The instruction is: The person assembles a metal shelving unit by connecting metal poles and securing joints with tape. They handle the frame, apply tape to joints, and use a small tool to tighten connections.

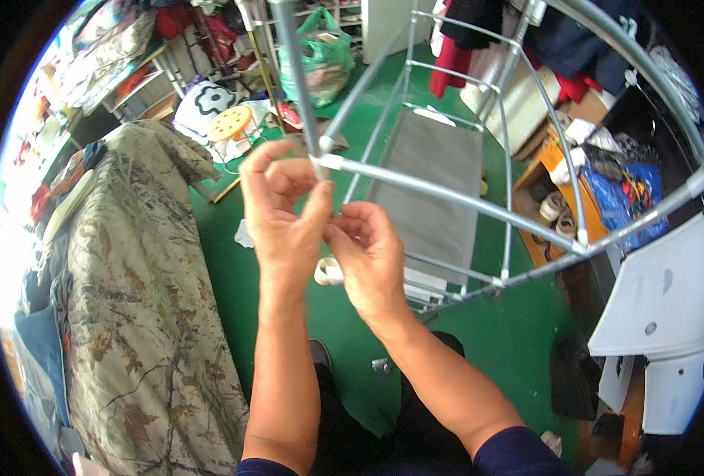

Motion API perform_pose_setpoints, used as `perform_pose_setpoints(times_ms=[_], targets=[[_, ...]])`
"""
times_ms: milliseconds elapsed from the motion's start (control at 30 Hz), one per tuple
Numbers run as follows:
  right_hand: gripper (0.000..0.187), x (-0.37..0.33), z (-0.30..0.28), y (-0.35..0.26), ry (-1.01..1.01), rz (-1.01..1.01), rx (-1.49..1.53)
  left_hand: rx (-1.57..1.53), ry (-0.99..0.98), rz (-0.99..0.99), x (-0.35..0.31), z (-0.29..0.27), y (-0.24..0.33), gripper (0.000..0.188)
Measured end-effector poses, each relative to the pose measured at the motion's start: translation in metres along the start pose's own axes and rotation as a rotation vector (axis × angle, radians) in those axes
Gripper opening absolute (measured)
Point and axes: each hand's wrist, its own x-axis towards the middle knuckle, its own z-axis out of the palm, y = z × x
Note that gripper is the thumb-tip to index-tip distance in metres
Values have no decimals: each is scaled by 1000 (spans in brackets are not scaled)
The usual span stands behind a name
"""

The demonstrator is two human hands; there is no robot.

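Note:
In front of me stands a rack frame of grey metal tubes [447, 196] with white plastic joints. My left hand [284, 210] is closed at a corner joint [329, 162], its thumb and fingers around the lower end of an upright tube [298, 79]. Just below that joint, my right hand [370, 258] is closed in a pinch beside the left thumb. Whatever lies between its fingertips is too small or hidden to make out. Beneath the hands, a white ring like a tape roll [328, 271] appears on the green floor.
A camouflage-patterned cover [138, 301] drapes over a long shape at left. Behind it are a yellow round stool [230, 124] and a green plastic bag [318, 59]. A grey panel [427, 186] lies beyond the frame. Shoes [552, 208] and white boards [657, 293] are at right.

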Motion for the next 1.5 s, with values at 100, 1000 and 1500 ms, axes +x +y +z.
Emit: perform_pose_setpoints(times_ms=[100, 1000, 1500], targets=[[29, -10, -8, 12, -26, 82, 180, 27, 9, -13, -1, 5, 5, 58], [41, -142, -432, 217, -248, 425, -1643, 106, 110, -60, -5, 9, 0, 52], [38, -138, -448, 311, -321, 401, -1874, -126, 51, -113, -20, -6, -3, 44]])
